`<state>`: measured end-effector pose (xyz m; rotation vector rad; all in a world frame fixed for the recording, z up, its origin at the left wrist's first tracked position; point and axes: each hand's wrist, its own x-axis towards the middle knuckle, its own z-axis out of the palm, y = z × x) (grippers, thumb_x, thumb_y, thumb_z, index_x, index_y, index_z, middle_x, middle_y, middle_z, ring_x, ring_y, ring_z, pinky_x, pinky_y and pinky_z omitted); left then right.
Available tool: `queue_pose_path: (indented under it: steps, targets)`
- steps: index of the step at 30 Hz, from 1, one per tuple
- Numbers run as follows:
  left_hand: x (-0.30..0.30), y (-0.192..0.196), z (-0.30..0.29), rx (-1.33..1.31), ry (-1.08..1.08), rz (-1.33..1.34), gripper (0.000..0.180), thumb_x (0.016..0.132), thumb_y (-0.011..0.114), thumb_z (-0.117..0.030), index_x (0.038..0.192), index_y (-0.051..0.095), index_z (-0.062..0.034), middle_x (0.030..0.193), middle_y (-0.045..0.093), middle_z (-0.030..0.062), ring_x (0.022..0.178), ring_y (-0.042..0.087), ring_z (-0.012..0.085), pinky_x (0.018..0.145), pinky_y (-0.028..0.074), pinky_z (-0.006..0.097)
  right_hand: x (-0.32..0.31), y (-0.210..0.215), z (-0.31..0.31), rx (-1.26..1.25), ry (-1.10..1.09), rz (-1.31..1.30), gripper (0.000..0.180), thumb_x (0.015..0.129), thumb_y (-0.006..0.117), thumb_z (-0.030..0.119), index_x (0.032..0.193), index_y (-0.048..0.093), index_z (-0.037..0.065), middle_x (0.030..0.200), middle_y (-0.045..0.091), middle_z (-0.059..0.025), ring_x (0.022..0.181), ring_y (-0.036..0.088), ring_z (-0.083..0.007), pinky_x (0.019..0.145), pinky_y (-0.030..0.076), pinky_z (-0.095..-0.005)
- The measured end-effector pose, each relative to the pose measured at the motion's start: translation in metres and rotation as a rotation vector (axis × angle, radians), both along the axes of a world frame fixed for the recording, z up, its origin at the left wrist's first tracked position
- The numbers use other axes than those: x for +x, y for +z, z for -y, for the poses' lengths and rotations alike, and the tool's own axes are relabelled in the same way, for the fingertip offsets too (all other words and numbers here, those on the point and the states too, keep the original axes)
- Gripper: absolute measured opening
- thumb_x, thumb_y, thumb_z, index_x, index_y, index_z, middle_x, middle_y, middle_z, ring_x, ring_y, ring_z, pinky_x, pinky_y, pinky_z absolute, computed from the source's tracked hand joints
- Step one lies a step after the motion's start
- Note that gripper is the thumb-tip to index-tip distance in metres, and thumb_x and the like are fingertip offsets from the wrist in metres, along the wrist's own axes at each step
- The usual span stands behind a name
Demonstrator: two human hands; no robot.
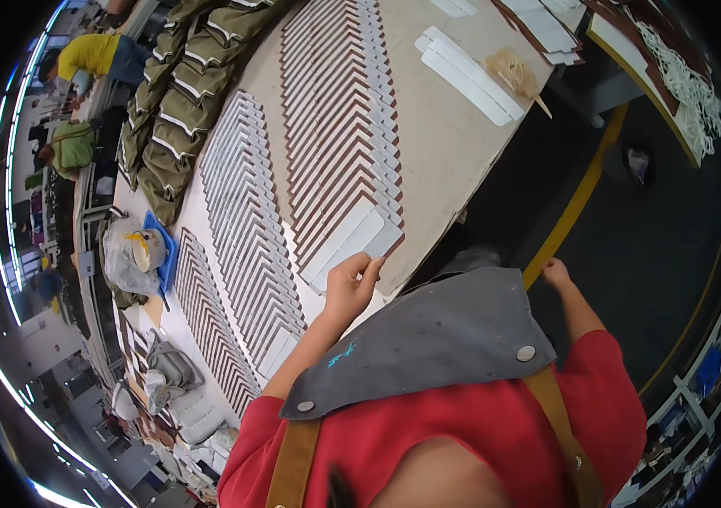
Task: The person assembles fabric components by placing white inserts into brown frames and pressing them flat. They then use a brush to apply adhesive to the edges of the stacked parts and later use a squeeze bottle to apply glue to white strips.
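Note:
My left hand (350,289) is closed, thumb against curled fingers, at the near edge of a white flat strip with a slit (345,241). Whether it pinches that strip or something small is hidden. The strip lies on top at the near end of a long overlapping row of white, brown-edged strips (339,110). Off to the right, over the floor beside the table, my right hand (556,274) hangs with curled fingers. What it holds, if anything, cannot be made out.
Left of the row lie more overlapping strips (246,212), then olive fabric pieces (178,118) and a tub (147,249) by a blue tray (166,245). White strips (470,76) and a crumpled tan bag (510,72) lie at the table's far right. People work at far left.

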<state>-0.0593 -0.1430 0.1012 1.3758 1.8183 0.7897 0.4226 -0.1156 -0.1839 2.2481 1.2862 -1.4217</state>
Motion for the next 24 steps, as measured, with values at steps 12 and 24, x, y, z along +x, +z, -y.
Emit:
queue_pose_path:
  steps: [12, 24]
  targets:
    - [0.006, -0.030, 0.062, -0.077, -0.449, -0.037, 0.022, 0.073, 0.063, 0.005, 0.089, 0.051, -0.0011, 0.083, 0.054, 0.0142, 0.079, 0.053, 0.0310, 0.073, 0.043, 0.035, -0.074, -0.015, 0.169, -0.097, 0.196, 0.054, 0.027, 0.079, 0.052, 0.016, 0.101, 0.061, 0.002, 0.104, 0.059, -0.0201, 0.098, 0.057, -0.0354, 0.082, 0.045, -0.0422]
    - [0.057, -0.032, -0.042, -0.133, -0.344, -0.247, 0.012, 0.075, 0.064, 0.004, 0.084, 0.064, -0.0027, 0.078, 0.062, 0.0114, 0.072, 0.061, 0.0218, 0.063, 0.048, 0.029, -0.081, -0.128, 0.124, -0.392, 0.517, -0.039, 0.043, 0.093, 0.038, 0.025, 0.133, 0.037, 0.010, 0.134, 0.042, -0.0085, 0.118, 0.045, -0.0217, 0.100, 0.034, -0.0408]
